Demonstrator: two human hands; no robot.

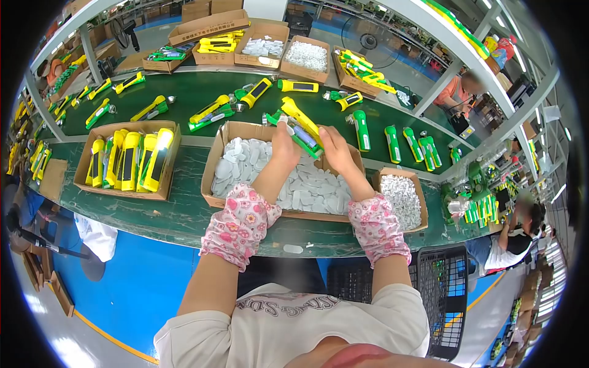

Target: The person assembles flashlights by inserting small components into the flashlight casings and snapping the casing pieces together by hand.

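Over a cardboard box (211, 178) of flat, translucent white plastic pieces (310, 189), I hold an opened flashlight (300, 119). Its yellow half is tilted apart from the green half, and a greyish cylindrical part shows between them. My left hand (284, 146) grips the lower left side of the green half, its fingers partly hidden behind it. On the other side my right hand (335, 150) is closed against the lower end of the flashlight. Both hands wear pink patterned sleeves above the wrist.
A box of yellow flashlights (130, 161) stands left, and a box of small clear parts (400, 199) right. More flashlights (362, 130) lie along the green conveyor (190, 92). Parts boxes (307, 58) sit behind it. A black crate (442, 300) is near my right side; people work at right.
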